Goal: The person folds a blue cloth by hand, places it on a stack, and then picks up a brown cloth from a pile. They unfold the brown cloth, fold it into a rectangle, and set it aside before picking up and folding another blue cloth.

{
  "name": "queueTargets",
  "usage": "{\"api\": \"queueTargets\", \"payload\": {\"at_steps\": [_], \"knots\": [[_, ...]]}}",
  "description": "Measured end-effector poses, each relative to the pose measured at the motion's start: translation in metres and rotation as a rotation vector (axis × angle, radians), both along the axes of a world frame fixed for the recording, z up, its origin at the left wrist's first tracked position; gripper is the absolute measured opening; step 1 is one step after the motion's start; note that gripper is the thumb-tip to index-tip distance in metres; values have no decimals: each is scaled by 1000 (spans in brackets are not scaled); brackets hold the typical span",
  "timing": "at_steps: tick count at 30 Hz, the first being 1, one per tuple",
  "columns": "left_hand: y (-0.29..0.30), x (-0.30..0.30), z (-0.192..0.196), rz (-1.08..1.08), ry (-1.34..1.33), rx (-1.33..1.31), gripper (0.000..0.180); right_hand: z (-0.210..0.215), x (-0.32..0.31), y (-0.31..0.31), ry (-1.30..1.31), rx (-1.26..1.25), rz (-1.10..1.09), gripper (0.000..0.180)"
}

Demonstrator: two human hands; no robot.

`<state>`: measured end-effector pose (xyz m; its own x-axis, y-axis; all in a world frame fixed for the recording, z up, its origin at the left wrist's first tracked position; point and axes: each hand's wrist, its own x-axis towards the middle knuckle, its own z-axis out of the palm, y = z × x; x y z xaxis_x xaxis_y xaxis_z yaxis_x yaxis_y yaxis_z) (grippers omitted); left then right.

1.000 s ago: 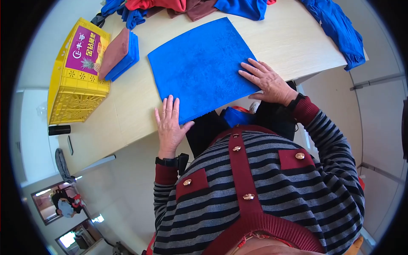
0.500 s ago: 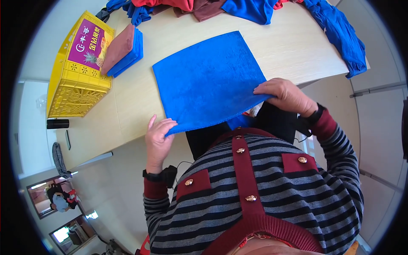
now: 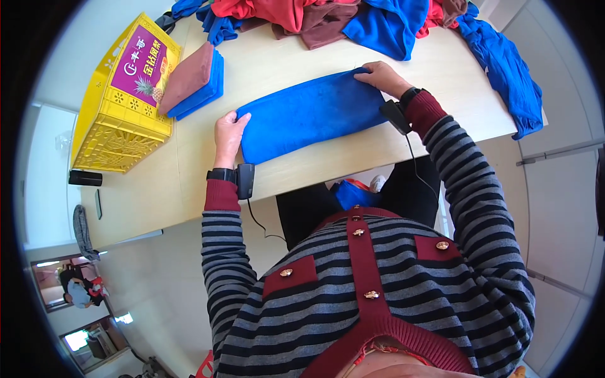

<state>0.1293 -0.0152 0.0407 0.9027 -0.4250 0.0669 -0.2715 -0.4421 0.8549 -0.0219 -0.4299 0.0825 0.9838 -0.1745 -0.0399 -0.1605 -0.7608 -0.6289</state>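
A blue cloth towel lies folded in half on the pale table, its fold toward me and its layered edges on the far side. My left hand pinches its far left corner between thumb and fingers. At the far right corner my right hand grips the cloth in the same way, its wrist turned inward. To the left stands a neat stack of folded towels, brown on top and blue beneath.
A yellow plastic crate with a purple label stands at the table's left end. Loose red, brown and blue cloths are heaped along the far edge. One crumpled blue cloth hangs over the right edge. A black cylinder lies near the crate.
Both hands have carried the towel's near edge away from me to the far edge, so the spread towel is now doubled over.
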Motion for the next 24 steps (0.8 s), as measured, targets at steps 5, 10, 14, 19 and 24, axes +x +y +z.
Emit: {"api": "queueTargets", "payload": {"at_steps": [5,10,14,19,24], "knots": [[2,3,-19,50,-78,-63,28,-9,-12,6,-58,122,-225,47],[-1,-34,-13,159,-146,-112,29,-3,-51,16,51,308,-391,54],[-2,-78,-1,228,-68,-25,30,-14,-81,42,-125,2,-402,44],[-11,-107,3,428,-311,272,31,-16,-84,72,-249,-149,-474,33],[-12,-116,-1,501,-462,407,33,-24,-88,76,-314,-303,-537,22]]}}
